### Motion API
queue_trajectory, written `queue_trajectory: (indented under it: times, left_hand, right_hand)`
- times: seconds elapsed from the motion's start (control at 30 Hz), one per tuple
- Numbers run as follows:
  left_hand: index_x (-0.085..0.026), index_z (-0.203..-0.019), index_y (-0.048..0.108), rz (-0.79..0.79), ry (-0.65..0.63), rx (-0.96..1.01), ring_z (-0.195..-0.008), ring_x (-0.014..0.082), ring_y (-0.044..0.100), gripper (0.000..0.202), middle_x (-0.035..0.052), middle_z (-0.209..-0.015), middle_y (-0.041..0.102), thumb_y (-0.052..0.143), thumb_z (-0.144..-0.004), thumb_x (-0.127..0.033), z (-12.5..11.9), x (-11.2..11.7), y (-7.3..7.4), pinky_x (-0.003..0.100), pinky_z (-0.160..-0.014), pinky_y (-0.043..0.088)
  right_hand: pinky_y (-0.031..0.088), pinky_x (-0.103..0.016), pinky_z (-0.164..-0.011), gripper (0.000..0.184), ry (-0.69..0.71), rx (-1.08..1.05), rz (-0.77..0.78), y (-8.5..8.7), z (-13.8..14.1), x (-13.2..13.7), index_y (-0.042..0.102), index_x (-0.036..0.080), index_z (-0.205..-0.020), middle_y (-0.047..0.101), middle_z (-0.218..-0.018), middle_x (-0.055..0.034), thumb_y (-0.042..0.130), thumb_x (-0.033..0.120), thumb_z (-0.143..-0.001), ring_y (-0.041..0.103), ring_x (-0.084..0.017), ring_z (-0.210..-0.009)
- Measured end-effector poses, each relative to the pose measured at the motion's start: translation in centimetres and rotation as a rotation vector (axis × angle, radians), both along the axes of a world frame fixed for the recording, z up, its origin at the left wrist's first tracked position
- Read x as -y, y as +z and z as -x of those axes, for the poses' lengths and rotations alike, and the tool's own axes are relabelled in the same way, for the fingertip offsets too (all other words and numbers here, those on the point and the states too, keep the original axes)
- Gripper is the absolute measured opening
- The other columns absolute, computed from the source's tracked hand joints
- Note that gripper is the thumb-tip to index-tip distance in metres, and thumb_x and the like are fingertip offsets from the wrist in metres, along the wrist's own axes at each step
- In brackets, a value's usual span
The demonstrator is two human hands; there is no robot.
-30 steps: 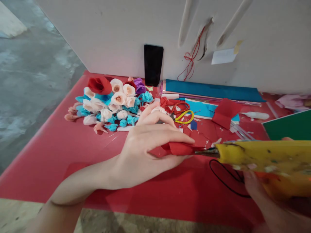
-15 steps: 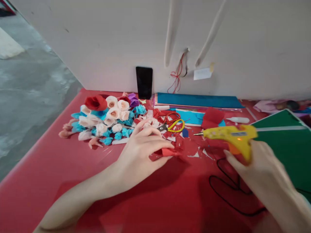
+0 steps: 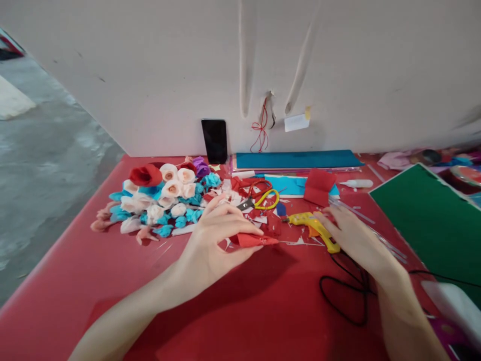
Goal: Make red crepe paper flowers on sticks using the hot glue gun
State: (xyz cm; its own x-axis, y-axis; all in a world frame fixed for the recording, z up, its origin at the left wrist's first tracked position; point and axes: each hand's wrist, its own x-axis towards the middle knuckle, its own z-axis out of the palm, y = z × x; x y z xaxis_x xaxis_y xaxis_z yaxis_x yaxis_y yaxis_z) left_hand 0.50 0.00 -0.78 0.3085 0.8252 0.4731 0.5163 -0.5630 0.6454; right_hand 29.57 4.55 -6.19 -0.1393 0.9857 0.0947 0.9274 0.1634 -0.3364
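My left hand (image 3: 216,230) is closed in a pinch on a rolled red crepe paper petal (image 3: 250,240), held a little above the table with its twisted tip pointing right. My right hand (image 3: 349,233) is over the yellow hot glue gun (image 3: 310,220), which lies on the table with its nozzle to the left. The right fingers are bent and apart, near the lower edge of a red crepe paper square (image 3: 319,186), and do not grip the gun. Scissors (image 3: 263,198) with red and yellow handles lie beyond my left hand.
White, blue and red paper flowers (image 3: 169,190) are heaped at left. A phone (image 3: 215,140) leans on the wall. Blue paper (image 3: 285,185), a small white bottle (image 3: 356,183), glue sticks (image 3: 387,245) and a green board (image 3: 424,220) lie around. A black cord (image 3: 343,313) loops in front.
My right hand has brought the glue gun down and left onto the table and let go of it. The left hand keeps the red petal, now turned slightly. The view has shifted right.
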Motion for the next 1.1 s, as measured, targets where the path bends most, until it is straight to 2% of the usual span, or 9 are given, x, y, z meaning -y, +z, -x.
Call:
queue_trajectory:
  times: [0.03, 0.1, 0.13, 0.23, 0.4, 0.53, 0.7, 0.93, 1.1]
  left_hand:
    - [-0.020, -0.079, 0.067, 0.004, -0.005, 0.006, -0.071, 0.0134, 0.058, 0.009, -0.0018, -0.073, 0.069, 0.072, -0.073, -0.016, 0.0, 0.0, 0.0, 0.047, -0.103, 0.034]
    - [-0.020, -0.078, 0.067, 0.017, -0.016, 0.013, -0.070, 0.0132, 0.058, 0.006, -0.0020, -0.073, 0.070, 0.070, -0.075, -0.017, 0.0, 0.1, 0.0, 0.046, -0.105, 0.032]
    - [-0.021, -0.078, 0.067, 0.029, -0.029, 0.009, -0.071, 0.0133, 0.058, 0.004, -0.0021, -0.073, 0.070, 0.069, -0.076, -0.018, 0.0, 0.1, -0.1, 0.046, -0.105, 0.031]
    - [-0.022, -0.080, 0.066, 0.073, -0.057, -0.007, -0.073, 0.0136, 0.058, 0.004, -0.0027, -0.075, 0.070, 0.067, -0.077, -0.019, 0.0, 0.2, -0.2, 0.045, -0.106, 0.028]
    - [-0.022, -0.082, 0.067, 0.105, -0.121, 0.011, -0.074, 0.0141, 0.057, 0.010, -0.0033, -0.076, 0.071, 0.070, -0.075, -0.017, -0.3, 0.3, -0.1, 0.036, -0.087, 0.041]
    - [-0.021, -0.086, 0.066, 0.107, -0.145, 0.026, -0.077, 0.0147, 0.057, 0.012, -0.0018, -0.077, 0.071, 0.070, -0.075, -0.017, -0.4, 0.3, -0.1, 0.034, -0.085, 0.043]
    - [-0.020, -0.087, 0.066, 0.161, -0.151, 0.035, -0.079, 0.0150, 0.057, 0.012, 0.0001, -0.078, 0.070, 0.069, -0.076, -0.016, -0.5, 0.3, -0.3, 0.030, -0.074, 0.046]
    - [-0.021, -0.089, 0.065, 0.176, -0.191, 0.092, -0.083, 0.0153, 0.055, 0.018, -0.0006, -0.080, 0.069, 0.071, -0.074, -0.012, -0.3, 0.3, -0.6, 0.033, -0.082, 0.046]
    - [-0.021, -0.089, 0.065, 0.214, -0.215, 0.139, -0.083, 0.0159, 0.055, 0.017, 0.0007, -0.081, 0.069, 0.071, -0.075, -0.014, -0.2, 0.3, -0.8, 0.034, -0.082, 0.047]
  right_hand:
    - [0.045, -0.041, -0.091, 0.032, 0.013, -0.034, -0.046, 1.3, 0.5, 0.9, 0.056, 0.018, -0.106, 0.059, -0.109, -0.0080, 0.039, 0.043, -0.095, 0.055, -0.022, -0.103]
    - [0.046, -0.033, -0.091, 0.030, 0.086, -0.120, -0.145, 3.7, 2.1, 2.7, 0.053, 0.023, -0.109, 0.058, -0.113, -0.0038, 0.036, 0.043, -0.095, 0.054, -0.018, -0.106]
    - [0.046, -0.030, -0.089, 0.026, 0.191, -0.201, -0.233, 4.7, 3.1, 3.7, 0.053, 0.023, -0.109, 0.059, -0.112, -0.0034, 0.042, 0.039, -0.093, 0.055, -0.018, -0.105]
    - [0.047, -0.026, -0.086, 0.028, 0.421, -0.250, -0.247, 6.2, 6.2, 5.6, 0.052, 0.022, -0.115, 0.061, -0.109, -0.0021, 0.054, 0.029, -0.087, 0.057, -0.016, -0.101]
    - [0.049, -0.025, -0.078, 0.020, 0.497, -0.379, -0.213, 5.3, 8.7, 5.9, 0.057, 0.019, -0.103, 0.065, -0.096, -0.0010, 0.060, 0.020, -0.084, 0.059, -0.014, -0.087]
    - [0.048, -0.023, -0.077, 0.016, 0.520, -0.500, -0.206, 4.6, 8.8, 5.6, 0.059, 0.019, -0.099, 0.066, -0.091, -0.0003, 0.059, 0.015, -0.084, 0.060, -0.012, -0.084]
    - [0.048, -0.025, -0.076, 0.017, 0.534, -0.584, -0.272, 4.4, 8.6, 5.7, 0.061, 0.018, -0.097, 0.065, -0.085, 0.0000, 0.062, 0.011, -0.082, 0.059, -0.011, -0.079]
    - [0.050, -0.027, -0.075, 0.018, 0.553, -0.598, -0.296, 4.6, 8.6, 5.7, 0.062, 0.015, -0.095, 0.065, -0.083, -0.0007, 0.063, 0.007, -0.079, 0.058, -0.011, -0.078]
    - [0.050, -0.026, -0.076, 0.016, 0.547, -0.593, -0.307, 5.0, 8.7, 5.7, 0.064, 0.013, -0.093, 0.065, -0.082, -0.0013, 0.062, 0.006, -0.079, 0.058, -0.011, -0.079]
